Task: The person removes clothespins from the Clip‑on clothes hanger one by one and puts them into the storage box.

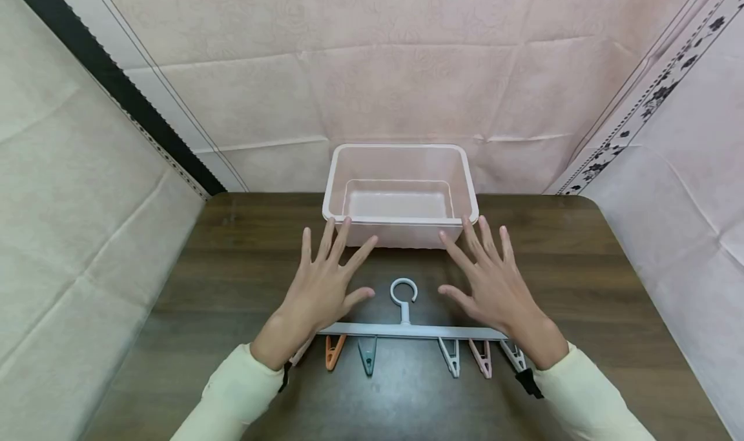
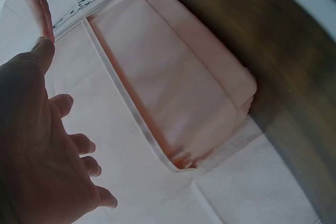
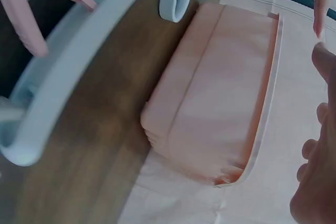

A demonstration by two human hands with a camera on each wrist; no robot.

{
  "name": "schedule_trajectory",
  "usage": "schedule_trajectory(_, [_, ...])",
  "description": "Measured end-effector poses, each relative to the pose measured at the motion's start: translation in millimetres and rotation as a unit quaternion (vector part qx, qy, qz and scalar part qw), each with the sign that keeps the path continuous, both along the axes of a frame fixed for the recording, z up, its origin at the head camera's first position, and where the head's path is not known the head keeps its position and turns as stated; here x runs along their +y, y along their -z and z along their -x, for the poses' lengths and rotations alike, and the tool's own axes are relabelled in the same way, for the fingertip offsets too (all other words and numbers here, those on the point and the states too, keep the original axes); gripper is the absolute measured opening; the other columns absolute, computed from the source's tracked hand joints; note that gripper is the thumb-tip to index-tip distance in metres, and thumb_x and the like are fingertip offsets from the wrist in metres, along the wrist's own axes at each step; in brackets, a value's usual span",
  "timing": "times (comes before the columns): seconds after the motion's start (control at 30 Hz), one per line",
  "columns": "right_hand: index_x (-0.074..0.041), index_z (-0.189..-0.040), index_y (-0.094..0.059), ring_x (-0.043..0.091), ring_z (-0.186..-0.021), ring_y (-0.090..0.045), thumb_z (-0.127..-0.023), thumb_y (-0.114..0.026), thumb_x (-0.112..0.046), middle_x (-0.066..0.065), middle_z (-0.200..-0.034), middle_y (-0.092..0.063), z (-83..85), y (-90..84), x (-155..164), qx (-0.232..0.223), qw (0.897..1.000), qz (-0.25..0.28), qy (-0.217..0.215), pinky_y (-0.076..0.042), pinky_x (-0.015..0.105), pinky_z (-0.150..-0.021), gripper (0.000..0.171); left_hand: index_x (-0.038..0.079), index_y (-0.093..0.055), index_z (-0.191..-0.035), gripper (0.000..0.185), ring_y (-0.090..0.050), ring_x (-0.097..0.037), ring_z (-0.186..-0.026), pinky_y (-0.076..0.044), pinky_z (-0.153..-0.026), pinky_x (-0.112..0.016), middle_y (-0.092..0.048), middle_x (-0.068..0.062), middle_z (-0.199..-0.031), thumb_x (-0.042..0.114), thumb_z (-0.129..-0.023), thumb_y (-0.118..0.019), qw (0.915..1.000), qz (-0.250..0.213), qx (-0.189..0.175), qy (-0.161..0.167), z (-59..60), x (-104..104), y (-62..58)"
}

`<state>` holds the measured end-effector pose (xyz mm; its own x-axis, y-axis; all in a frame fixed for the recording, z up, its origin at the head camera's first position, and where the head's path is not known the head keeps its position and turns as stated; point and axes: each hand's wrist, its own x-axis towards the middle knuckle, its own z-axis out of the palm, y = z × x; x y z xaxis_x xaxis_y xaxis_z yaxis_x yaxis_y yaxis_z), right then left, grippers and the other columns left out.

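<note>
A person's two bare hands hover palm-down over a dark brown wood-grain table (image 1: 610, 279), cream sleeves showing at the wrists; the left hand (image 1: 325, 286) has its fingers spread straight and holds nothing, its fingertips close to the near left corner of a pale pink translucent plastic rectangular tub (image 1: 401, 170); whether they touch the wall cannot be told from the head view, and the left wrist view shows a gap between the palm and the tub's rim; the right hand (image 1: 488, 286) mirrors it on the right, fingers likewise spread and straight, holding nothing, its tips just beside the tub's near right corner; the tub stands upright and empty at the far middle of the table, against a pink fabric backdrop (image 1: 407, 73); nearer the person, between and partly under the wrists, lies a white plastic bar hanger with a round hook and a row of coloured clips (image 1: 407, 328), flat on the table, hook pointing toward the tub and well short of it; judged from this, the hands are at the reaching stage, framing the tub from both sides with no grasp yet made; the next move would seem to call for closing in evenly on the two near corners or side walls, since the thin walls may flex and the tub may slide.
</note>
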<state>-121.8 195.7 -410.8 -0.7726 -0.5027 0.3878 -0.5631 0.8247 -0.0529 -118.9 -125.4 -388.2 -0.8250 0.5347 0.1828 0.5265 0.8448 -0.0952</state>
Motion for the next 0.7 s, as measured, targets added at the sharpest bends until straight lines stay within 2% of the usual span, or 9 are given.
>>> schedule_trajectory(0.1, [-0.019, -0.161, -0.024, 0.043, -0.148, -0.013, -0.097, -0.027, -0.073, 0.023, -0.163, -0.013, -3.5, 6.5, 1.3, 0.003, 1.000, 0.013, -0.019, -0.008, 0.060, -0.115, 0.084, 0.030, -0.014, -0.162, 0.087, 0.000, -0.042, -0.149, -0.002, -0.113, -0.066, 0.002, -0.020, -0.165, 0.066, -0.093, -0.054, 0.9998, -0.016, -0.008, 0.007, -4.3, -3.3, 6.8])
schedule_trajectory(0.23, [-0.018, -0.160, -0.026, 0.040, -0.145, -0.025, -0.096, -0.044, -0.069, 0.024, -0.158, -0.028, -9.1, 12.0, 3.3, -0.007, 0.999, 0.018, -0.029, -0.019, 0.055, -0.115, 0.085, 0.029, -0.012, -0.162, 0.089, -0.002, -0.041, -0.149, -0.011, -0.114, -0.063, 0.001, -0.020, -0.165, 0.065, -0.093, -0.055, 0.9990, -0.029, -0.031, 0.012, -9.2, -7.0, 13.8])
schedule_trajectory(0.3, [-0.019, -0.160, -0.025, 0.038, -0.142, -0.033, -0.093, -0.053, -0.067, 0.022, -0.155, -0.036, -11.3, 12.5, 4.6, -0.017, 0.999, 0.013, -0.026, -0.025, 0.054, -0.113, 0.088, 0.029, -0.010, -0.162, 0.091, -0.010, -0.041, -0.149, -0.016, -0.114, -0.061, -0.005, -0.021, -0.164, 0.065, -0.093, -0.056, 0.9980, -0.035, -0.052, 0.005, -10.7, -8.2, 15.4])
schedule_trajectory(0.4, [-0.020, -0.160, -0.026, 0.038, -0.135, -0.044, -0.088, -0.061, -0.066, 0.021, -0.149, -0.046, -13.4, 14.7, 6.3, -0.030, 0.999, 0.006, -0.021, -0.032, 0.055, -0.108, 0.092, 0.030, -0.006, -0.162, 0.096, -0.026, -0.043, -0.144, -0.024, -0.112, -0.059, -0.023, -0.023, -0.160, 0.064, -0.091, -0.061, 0.9960, -0.040, -0.079, -0.011, -12.9, -10.5, 19.3])
schedule_trajectory(0.47, [-0.019, -0.160, -0.027, 0.038, -0.134, -0.046, -0.088, -0.063, -0.065, 0.021, -0.147, -0.047, -14.4, 17.7, 6.7, -0.037, 0.999, 0.008, -0.020, -0.035, 0.056, -0.107, 0.093, 0.029, -0.006, -0.162, 0.099, -0.032, -0.043, -0.142, -0.027, -0.111, -0.059, -0.031, -0.023, -0.157, 0.063, -0.089, -0.064, 0.9948, -0.045, -0.089, -0.018, -13.9, -12.5, 23.7])
schedule_trajectory(0.7, [-0.018, -0.159, -0.028, 0.040, -0.138, -0.040, -0.085, -0.072, -0.058, 0.021, -0.151, -0.043, -22.3, 33.6, 7.2, -0.068, 0.997, 0.010, -0.018, -0.032, 0.057, -0.108, 0.095, 0.027, -0.010, -0.162, 0.103, -0.041, -0.042, -0.136, -0.034, -0.107, -0.058, -0.040, -0.024, -0.151, 0.060, -0.086, -0.070, 0.9850, -0.097, -0.142, -0.011, -19.7, -17.5, 42.2])
